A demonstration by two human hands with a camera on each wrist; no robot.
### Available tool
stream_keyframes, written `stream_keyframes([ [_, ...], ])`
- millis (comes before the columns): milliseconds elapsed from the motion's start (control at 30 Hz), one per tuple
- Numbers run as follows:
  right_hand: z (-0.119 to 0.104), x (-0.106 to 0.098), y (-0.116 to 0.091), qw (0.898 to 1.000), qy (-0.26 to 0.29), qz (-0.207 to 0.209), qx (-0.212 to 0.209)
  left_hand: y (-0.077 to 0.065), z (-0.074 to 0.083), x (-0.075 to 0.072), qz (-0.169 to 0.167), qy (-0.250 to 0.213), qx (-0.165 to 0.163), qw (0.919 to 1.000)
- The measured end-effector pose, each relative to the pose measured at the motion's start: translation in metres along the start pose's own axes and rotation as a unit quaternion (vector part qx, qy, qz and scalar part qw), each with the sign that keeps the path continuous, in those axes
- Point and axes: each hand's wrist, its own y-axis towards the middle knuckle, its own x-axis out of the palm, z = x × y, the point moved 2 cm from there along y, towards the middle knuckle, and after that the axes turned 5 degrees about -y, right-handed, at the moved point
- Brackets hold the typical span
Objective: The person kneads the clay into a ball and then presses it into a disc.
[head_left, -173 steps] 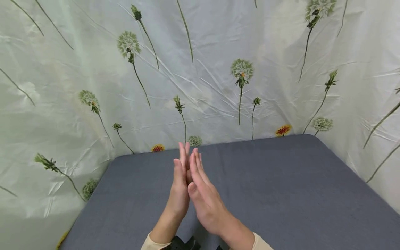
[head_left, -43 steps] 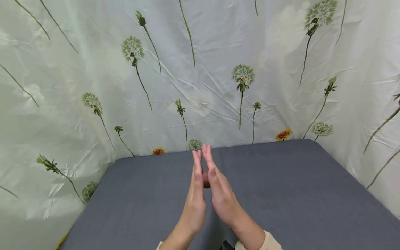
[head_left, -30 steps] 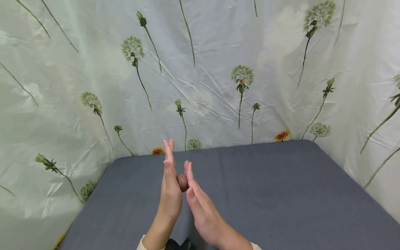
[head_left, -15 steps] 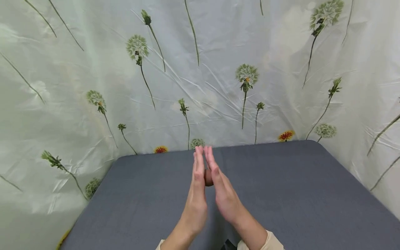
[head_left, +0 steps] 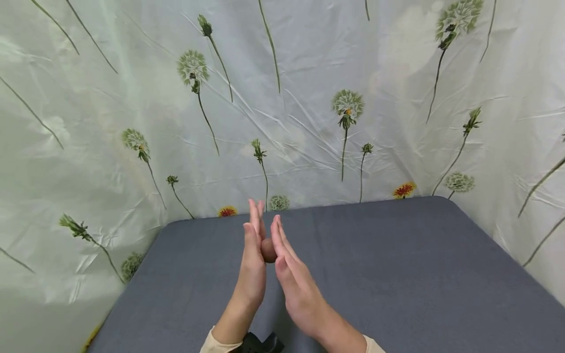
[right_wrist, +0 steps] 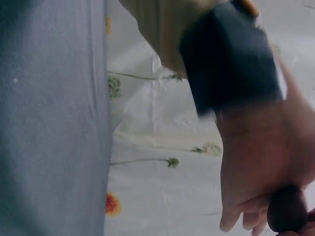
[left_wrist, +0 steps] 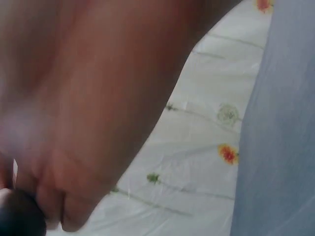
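Note:
A small brown ball (head_left: 268,251), clay-like and smooth, sits between my two facing hands above the table. My left hand (head_left: 251,277) presses it from the left with fingers straight and pointing up and away. From the right, my right hand (head_left: 301,291) presses it too, fingers also straight, its fingertips a little lower in the head view. The right wrist view shows the ball (right_wrist: 287,210) as a dark, slightly long lump against the left hand's palm (right_wrist: 266,167). In the left wrist view the right palm (left_wrist: 98,108) fills much of the picture.
A grey cloth-covered table (head_left: 397,264) spreads under the hands. Behind it and at both sides hangs a pale curtain (head_left: 300,59) printed with dandelions and other flowers. A black wrist camera (head_left: 262,343) sits at the left wrist, by the cream sleeve (head_left: 216,341).
The hands rub back and forth against each other with the ball between them. Since half a second ago both have shifted left, and the right fingertips have dropped below the left ones.

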Motion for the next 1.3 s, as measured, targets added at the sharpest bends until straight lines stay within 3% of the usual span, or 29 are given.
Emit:
stream_keyframes([
  [167,0.006,-0.022,0.005,0.998,-0.012,0.053,-0.026,-0.016,-0.008,0.028,-0.043,0.068,0.037,0.9961],
  [300,0.009,-0.029,0.011,0.998,0.023,0.050,-0.018,-0.023,-0.007,0.040,-0.049,0.123,0.057,0.9896],
  [467,0.010,-0.010,0.010,0.999,0.037,0.008,0.005,-0.014,0.003,0.018,0.011,0.110,0.083,0.9904],
  [567,0.006,0.004,0.004,0.999,0.028,-0.011,0.018,-0.005,0.004,0.001,0.033,0.067,0.066,0.9951],
  [633,0.003,0.008,0.001,0.999,0.022,-0.015,0.023,-0.001,0.002,-0.005,0.030,0.035,0.043,0.9980],
  [767,0.001,0.000,0.001,1.000,0.002,0.012,0.010,-0.001,-0.006,0.004,-0.001,0.027,0.017,0.9995],
  [900,0.008,-0.016,0.006,0.999,0.004,0.049,-0.006,-0.012,-0.010,0.022,-0.037,0.071,0.036,0.9961],
  [1000,0.013,-0.021,0.008,0.999,0.019,0.049,-0.010,-0.014,-0.006,0.029,-0.045,0.094,0.061,0.9927],
  [1133,0.013,-0.007,0.005,1.000,0.008,0.023,0.012,-0.009,0.003,0.015,-0.004,0.081,0.069,0.9943],
  [1233,0.008,0.008,-0.002,1.000,-0.016,0.000,0.015,-0.002,0.005,-0.004,0.025,0.057,0.045,0.9970],
  [1300,0.003,0.013,-0.007,0.999,-0.044,-0.001,-0.013,0.002,0.001,-0.011,0.031,0.039,0.023,0.9985],
])
